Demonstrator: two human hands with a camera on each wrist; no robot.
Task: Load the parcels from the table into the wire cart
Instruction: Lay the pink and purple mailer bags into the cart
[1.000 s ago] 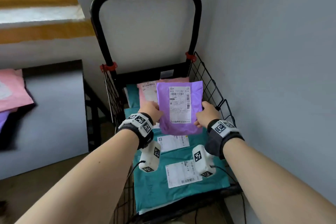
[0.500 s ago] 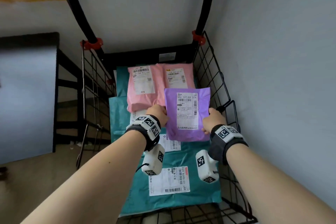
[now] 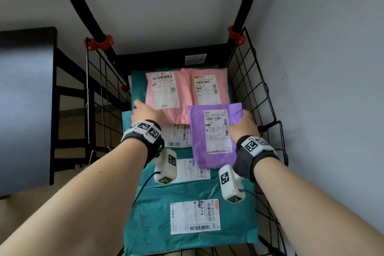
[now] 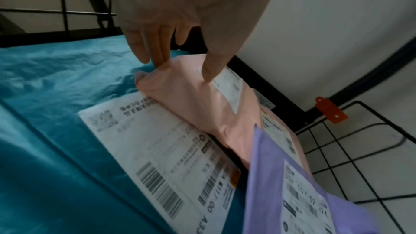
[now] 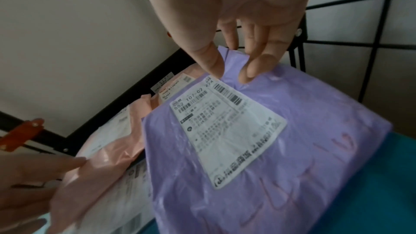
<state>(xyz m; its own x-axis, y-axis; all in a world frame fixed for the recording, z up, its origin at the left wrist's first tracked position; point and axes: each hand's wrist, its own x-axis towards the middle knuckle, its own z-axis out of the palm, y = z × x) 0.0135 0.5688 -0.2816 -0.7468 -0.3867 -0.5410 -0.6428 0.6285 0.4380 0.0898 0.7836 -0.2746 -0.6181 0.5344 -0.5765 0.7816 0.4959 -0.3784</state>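
Note:
The black wire cart [image 3: 87, 89] holds teal parcels [image 3: 155, 214] with two pink parcels on top at the back. A purple parcel [image 3: 216, 160] [image 5: 315, 131] lies at the right, overlapping the right pink parcel and the teal ones. My right hand [image 3: 244, 122] [image 5: 231, 72] pinches its far right corner between thumb and fingers. My left hand [image 3: 145, 113] [image 4: 182, 67] pinches the near left corner of the left pink parcel [image 3: 165, 91] [image 4: 191, 99], which bunches up under the thumb.
A grey wall stands close along the cart's right side and behind it. The grey table [image 3: 25, 110] is at the left, its black frame next to the cart's left wire wall. Black handle bars with red clips [image 3: 99, 42] rise at the cart's back.
The purple parcel has gone down and to the right onto the stack. My left hand has let go of it and now pinches the left pink parcel's corner. The right hand still holds it.

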